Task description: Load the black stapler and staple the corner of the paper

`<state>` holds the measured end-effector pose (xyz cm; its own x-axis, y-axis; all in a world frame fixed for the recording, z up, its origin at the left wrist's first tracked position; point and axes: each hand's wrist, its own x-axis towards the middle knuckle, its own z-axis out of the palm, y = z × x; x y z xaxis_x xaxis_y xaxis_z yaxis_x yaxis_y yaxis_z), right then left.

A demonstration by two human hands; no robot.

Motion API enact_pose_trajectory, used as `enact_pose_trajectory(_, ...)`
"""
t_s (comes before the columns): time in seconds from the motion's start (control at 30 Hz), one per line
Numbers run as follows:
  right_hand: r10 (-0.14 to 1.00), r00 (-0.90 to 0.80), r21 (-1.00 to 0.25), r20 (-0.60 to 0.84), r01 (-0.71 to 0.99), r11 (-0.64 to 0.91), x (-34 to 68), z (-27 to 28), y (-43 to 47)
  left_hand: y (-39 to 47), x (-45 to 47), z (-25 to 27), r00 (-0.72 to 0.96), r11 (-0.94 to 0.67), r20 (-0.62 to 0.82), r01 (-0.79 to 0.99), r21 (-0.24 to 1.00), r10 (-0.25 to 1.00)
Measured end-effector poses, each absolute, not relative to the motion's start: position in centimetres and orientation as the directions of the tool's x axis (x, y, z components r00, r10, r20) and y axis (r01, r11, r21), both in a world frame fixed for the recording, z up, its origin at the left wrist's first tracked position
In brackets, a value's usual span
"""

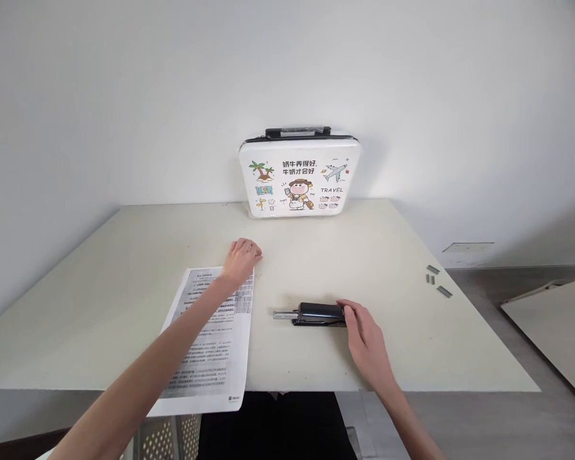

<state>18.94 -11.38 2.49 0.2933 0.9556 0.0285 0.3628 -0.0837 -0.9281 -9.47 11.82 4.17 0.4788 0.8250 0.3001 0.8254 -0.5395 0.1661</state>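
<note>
My right hand [364, 335] is closed around the right end of a black stapler [321, 312] lying on the table. A silver metal tray [285, 315] sticks out of the stapler's left end. Over the top right corner of a printed sheet of paper [206, 348] is my left hand [242, 259], with a ring on one finger. Its fingers are curled together, and whatever may be in them is hidden. My left forearm crosses above the sheet, whose lower end hangs past the table's near edge.
A white case [301, 179] with cartoon prints and a black handle stands at the back against the wall. Several strips of staples [432, 279] lie near the right edge of the pale table [100, 287]. A perforated grey surface [156, 439] shows below the table.
</note>
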Motion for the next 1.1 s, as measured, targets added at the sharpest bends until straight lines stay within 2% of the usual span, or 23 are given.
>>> enact_pose_trajectory(0.17,0.955,0.294,-0.928,0.032,0.365,-0.082,19.0,2.4,-11.4,8.6,-8.5,4.9,0.498,-0.582,0.325,0.771,0.259,0.804)
enact_pose_trajectory(0.33,0.956,0.289,-0.923,0.045,0.377,-0.070,19.1,2.3,-11.4,3.3,-7.4,6.5,0.523,-0.580,0.284,0.583,0.569,0.804)
enact_pose_trajectory(0.5,0.958,0.283,-0.914,0.046,0.399,-0.073,19.1,2.3,-11.3,-1.2,-6.8,6.3,0.523,-0.420,0.159,0.430,0.800,0.837)
enact_pose_trajectory(0.63,0.958,0.276,-0.907,0.073,0.417,-0.051,19.2,2.3,-11.3,-2.1,-6.7,5.5,0.509,-0.269,0.075,0.320,0.908,0.858)
enact_pose_trajectory(0.8,0.957,0.281,-0.906,0.073,0.421,-0.054,19.2,2.3,-11.2,-2.1,-6.7,5.2,0.515,-0.253,0.067,0.300,0.920,0.855)
enact_pose_trajectory(1.1,0.959,0.281,-0.910,0.044,0.406,-0.077,19.2,2.6,-11.1,-3.0,-6.6,5.3,0.559,-0.539,0.269,0.401,0.741,0.785)
